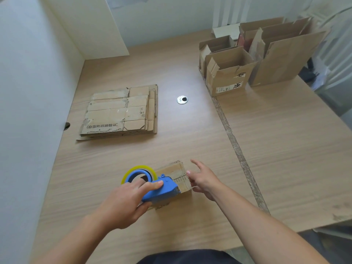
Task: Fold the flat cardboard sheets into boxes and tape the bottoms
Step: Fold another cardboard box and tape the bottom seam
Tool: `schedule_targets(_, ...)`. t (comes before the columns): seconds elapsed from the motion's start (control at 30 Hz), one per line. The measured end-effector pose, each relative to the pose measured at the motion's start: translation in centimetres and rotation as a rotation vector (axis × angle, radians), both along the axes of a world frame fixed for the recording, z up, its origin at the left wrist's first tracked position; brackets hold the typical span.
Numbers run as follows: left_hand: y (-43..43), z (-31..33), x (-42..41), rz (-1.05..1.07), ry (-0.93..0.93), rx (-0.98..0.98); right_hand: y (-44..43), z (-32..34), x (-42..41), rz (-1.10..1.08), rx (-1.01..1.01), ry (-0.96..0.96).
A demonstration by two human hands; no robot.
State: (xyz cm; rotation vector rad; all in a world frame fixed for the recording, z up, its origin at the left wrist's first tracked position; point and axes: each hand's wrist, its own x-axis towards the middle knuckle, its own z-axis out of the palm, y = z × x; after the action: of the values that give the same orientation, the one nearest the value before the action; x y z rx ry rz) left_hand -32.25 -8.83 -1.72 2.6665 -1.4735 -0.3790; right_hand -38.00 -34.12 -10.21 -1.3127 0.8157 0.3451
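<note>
A small folded cardboard box (178, 173) lies on the wooden table near the front edge. My left hand (126, 201) grips a blue tape dispenser (160, 190) with a yellowish roll of clear tape (139, 169), pressed on top of the box. My right hand (203, 180) sits at the box's right side with fingers spread, fingertips touching its edge. A stack of flat cardboard sheets (120, 113) lies further back on the left.
Several open folded boxes (230, 73) stand at the back right, with taller ones (282, 54) behind. A round metal cable grommet (182, 100) is set in the table (285, 149). A white wall runs along the left. A seam strip crosses the table on the right.
</note>
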Motion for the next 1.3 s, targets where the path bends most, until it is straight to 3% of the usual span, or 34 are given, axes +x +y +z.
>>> schedule_targets(0.03, 0.0, -0.1, 0.0, 0.007, -0.001, 0.0, -0.1, 0.1, 0.0, 0.01, -0.033, 0.015)
schedule_targets(0.17, -0.2, -0.4, 0.0, 0.045, 0.025, -0.023, -0.6, 0.6, -0.4, 0.205, -0.522, -0.077)
schedule_targets(0.27, -0.4, -0.3, -0.1, 0.053, 0.028, -0.023, 0.3, 1.1, -0.3, 0.203, -0.458, -0.221)
schedule_targets(0.57, -0.7, -0.3, 0.5, 0.081, 0.035, -0.092, 1.5, -1.5, -0.7, 0.168, -0.527, -0.265)
schedule_targets(0.8, 0.4, 0.4, 1.2, 0.073, 0.12, -0.082, 2.7, -3.2, -1.1, 0.288, -0.749, -0.518)
schedule_targets(1.0, 0.8, 0.2, 0.7, 0.06, 0.143, -0.13, 2.2, -3.3, -0.6, 0.311, -0.771, -0.499)
schedule_targets(1.3, 2.1, 3.8, 3.7, 0.099, 0.245, -0.012, 2.2, -2.5, -0.1, 0.322, -0.768, -0.455)
